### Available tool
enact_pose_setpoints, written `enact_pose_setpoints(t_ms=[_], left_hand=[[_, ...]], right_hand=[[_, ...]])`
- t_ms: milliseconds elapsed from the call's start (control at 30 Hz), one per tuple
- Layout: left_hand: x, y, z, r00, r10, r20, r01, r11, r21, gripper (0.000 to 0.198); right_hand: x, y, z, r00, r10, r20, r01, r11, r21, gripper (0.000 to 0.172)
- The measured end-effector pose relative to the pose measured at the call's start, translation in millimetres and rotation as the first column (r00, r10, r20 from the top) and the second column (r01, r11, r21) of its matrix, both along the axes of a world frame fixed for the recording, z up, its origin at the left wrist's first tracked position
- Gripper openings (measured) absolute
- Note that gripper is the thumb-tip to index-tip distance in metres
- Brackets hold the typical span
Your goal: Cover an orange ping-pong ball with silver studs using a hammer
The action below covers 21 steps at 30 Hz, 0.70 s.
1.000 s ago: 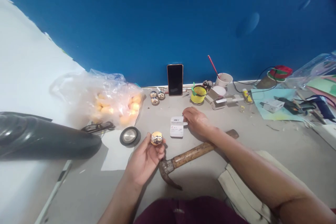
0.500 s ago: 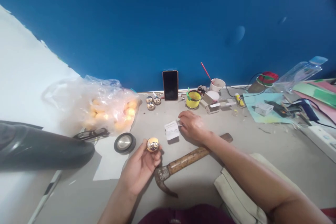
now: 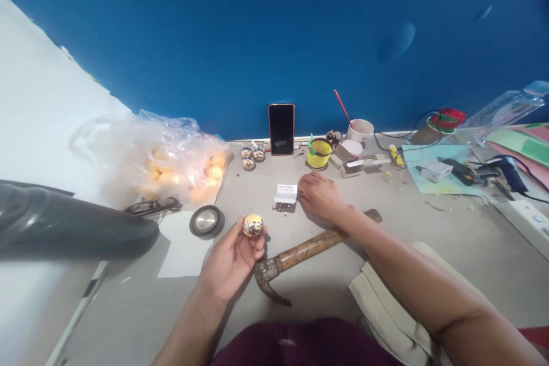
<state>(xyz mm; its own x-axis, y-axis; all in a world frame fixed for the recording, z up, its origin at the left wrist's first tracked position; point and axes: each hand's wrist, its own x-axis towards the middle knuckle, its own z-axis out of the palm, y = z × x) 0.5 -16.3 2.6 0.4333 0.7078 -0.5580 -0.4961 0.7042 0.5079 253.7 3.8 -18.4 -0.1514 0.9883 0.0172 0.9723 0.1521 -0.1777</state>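
My left hand is curled around a small golden, decorated ball, held up in its fingertips above the grey table. My right hand reaches forward and pinches the edge of a small white card, tilting it up off the table. A hammer with a wooden handle lies under my right forearm, its rusty head near my left hand.
A plastic bag of orange balls sits at the left, glasses and a tape roll beside it. Three decorated balls, a phone, a yellow cup and white cups stand by the blue wall. Tools and cables crowd the right.
My right hand has lifted the white card from lying flat to tilted on edge. My left hand keeps the golden ball, almost unmoved.
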Motion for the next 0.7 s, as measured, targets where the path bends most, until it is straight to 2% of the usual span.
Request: enact_pose_setpoints(t_ms=[133, 233, 300, 467, 600, 633, 700], left_hand=[[-1, 0, 0.6, 1.000, -0.003, -0.009, 0.003, 1.000, 0.007, 0.038], [-2, 1, -0.3, 1.000, -0.012, -0.001, 0.012, 1.000, 0.004, 0.037], [-2, 1, -1.0, 1.000, -0.008, 0.006, 0.008, 1.000, 0.002, 0.035], [-1, 0, -0.7, 1.000, -0.001, 0.016, 0.001, 1.000, -0.005, 0.032], [0, -2, 1.3, 1.000, -0.003, 0.003, 0.003, 1.000, -0.006, 0.034], [0, -2, 1.5, 1.000, -0.002, -0.002, 0.002, 1.000, -0.006, 0.035], [1, -3, 1.2, 1.000, 0.000, -0.003, 0.000, 1.000, -0.007, 0.035]], right_hand=[[6, -3, 13.1, 1.000, -0.022, 0.016, 0.023, 0.995, -0.098, 0.017], [5, -4, 15.0, 0.995, -0.096, -0.015, 0.095, 0.993, -0.064, 0.037], [2, -4, 11.3, 0.996, -0.074, -0.055, 0.072, 0.997, -0.037, 0.050], [1, -4, 1.9, 0.985, 0.011, -0.169, -0.014, 1.000, -0.017, 0.048], [-2, -8, 3.5, 0.967, 0.142, -0.210, -0.134, 0.990, 0.050, 0.069], [-4, -8, 2.8, 0.964, 0.142, -0.225, -0.131, 0.989, 0.064, 0.069], [-7, -6, -1.6, 0.958, 0.081, -0.277, -0.058, 0.994, 0.088, 0.057]])
